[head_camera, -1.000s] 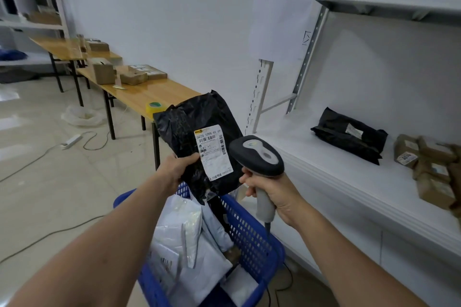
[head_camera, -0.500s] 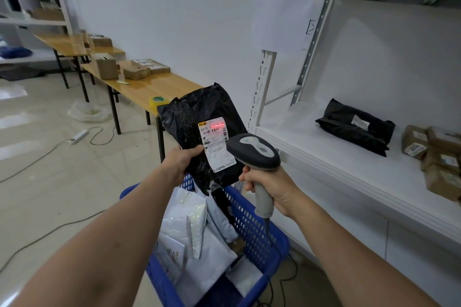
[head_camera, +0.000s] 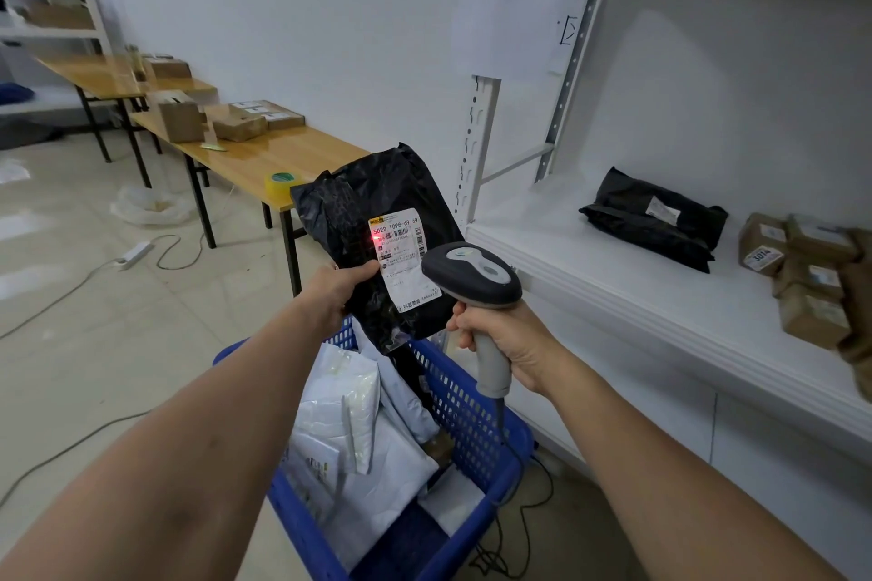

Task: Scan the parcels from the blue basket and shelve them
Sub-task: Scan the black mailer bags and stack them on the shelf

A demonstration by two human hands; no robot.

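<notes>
My left hand (head_camera: pixel 337 285) grips a black plastic parcel (head_camera: pixel 373 212) upright above the blue basket (head_camera: pixel 465 420). Its white label faces me, and a red scanner dot glows on the label's left edge. My right hand (head_camera: pixel 507 342) holds the grey barcode scanner (head_camera: pixel 472 276) by its handle, its head aimed at the label from the right. Several white and grey mailer bags (head_camera: pixel 358 429) lie in the basket below.
A white shelf (head_camera: pixel 613 278) on the right carries a black parcel (head_camera: pixel 653 217) and several brown boxes (head_camera: pixel 802 278). Wooden tables (head_camera: pixel 283 156) at the left hold cardboard boxes and a tape roll (head_camera: pixel 280 184). Cables and a power strip (head_camera: pixel 134 252) lie on the tiled floor.
The parcel and scanner have stayed close together, and the red scan dot has shifted from the label's top to its left edge. The view has tilted down slightly.
</notes>
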